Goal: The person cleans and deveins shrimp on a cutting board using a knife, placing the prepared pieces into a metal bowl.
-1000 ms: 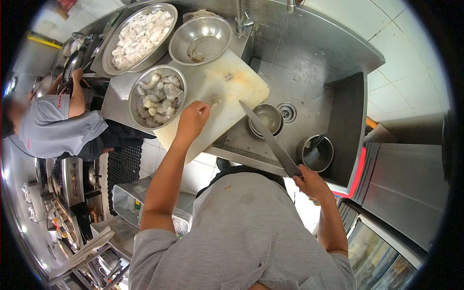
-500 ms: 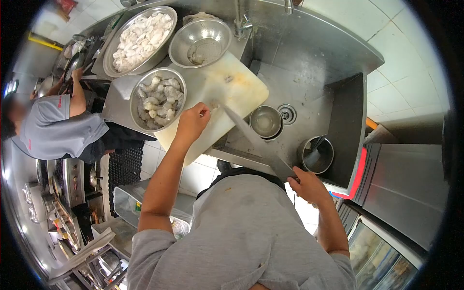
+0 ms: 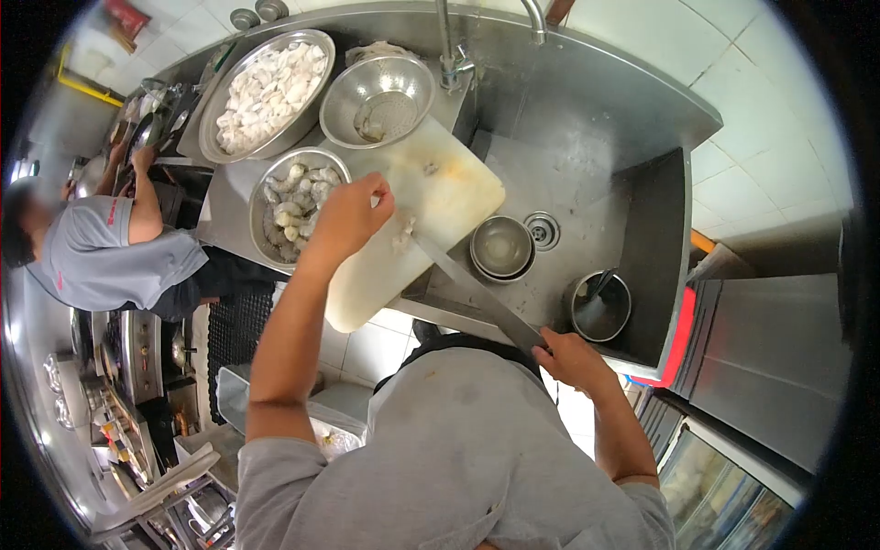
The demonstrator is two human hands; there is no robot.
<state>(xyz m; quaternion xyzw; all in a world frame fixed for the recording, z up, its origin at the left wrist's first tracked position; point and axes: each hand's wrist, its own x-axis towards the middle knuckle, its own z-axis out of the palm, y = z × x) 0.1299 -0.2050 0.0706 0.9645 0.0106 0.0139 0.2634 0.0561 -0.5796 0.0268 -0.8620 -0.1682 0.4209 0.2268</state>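
My left hand (image 3: 353, 216) is above the cutting board, beside the steel bowl (image 3: 254, 220) of grey peeled shrimp (image 3: 295, 197). Its fingers are closed in a pinch; what they hold, if anything, is hidden. My right hand (image 3: 577, 359) grips the handle end of a long-bladed knife (image 3: 477, 295). The blade slants up and left across the edge of the white cutting board (image 3: 458, 179), its tip by a small pale scrap (image 3: 404, 226). Behind the board stands a perforated steel bowl (image 3: 335, 81) with what looks like a shrimp (image 3: 369, 126) inside.
A big steel basin (image 3: 207, 128) of white chunks stands at the back left. Steel bowls (image 3: 502, 246) sit by the drain (image 3: 543, 231) in the sink (image 3: 587, 192), with a pot (image 3: 600, 307) holding utensils to the right. Another person (image 3: 119, 243) works at the left.
My left hand has shifted left and up toward the shrimp bowl. The knife, blurred before, now shows sharply, with its tip lower over the board. The view has tilted slightly.
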